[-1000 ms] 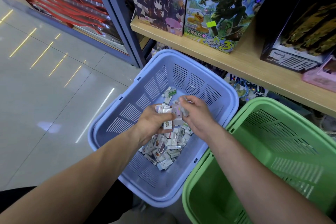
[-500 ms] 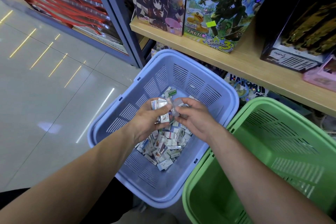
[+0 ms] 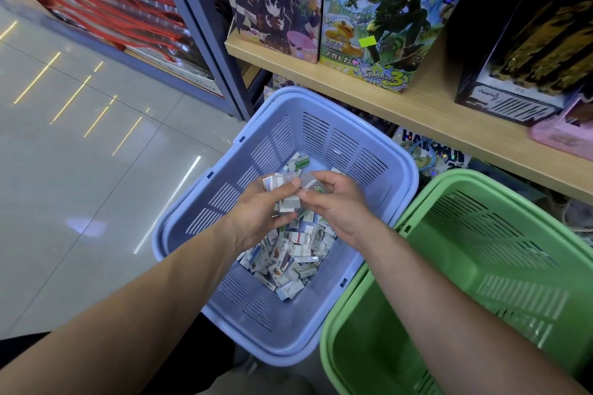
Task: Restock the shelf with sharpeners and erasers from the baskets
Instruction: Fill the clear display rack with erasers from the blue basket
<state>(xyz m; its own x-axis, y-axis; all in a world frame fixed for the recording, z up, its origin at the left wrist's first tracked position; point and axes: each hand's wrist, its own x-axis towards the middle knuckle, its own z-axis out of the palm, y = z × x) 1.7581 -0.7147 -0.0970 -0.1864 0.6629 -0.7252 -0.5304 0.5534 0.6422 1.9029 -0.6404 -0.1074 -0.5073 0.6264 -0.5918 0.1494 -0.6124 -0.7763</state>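
Over blue basket point(image 3: 224, 202) | left hand point(image 3: 256, 218) fingers clamped round stack of packs point(image 3: 288, 204) | right hand point(image 3: 337, 207) fingers pinch one grey pack point(image 3: 308, 180)

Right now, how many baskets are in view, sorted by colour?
Blue basket: 1, with eraser packs inside
Green basket: 1
Total: 2
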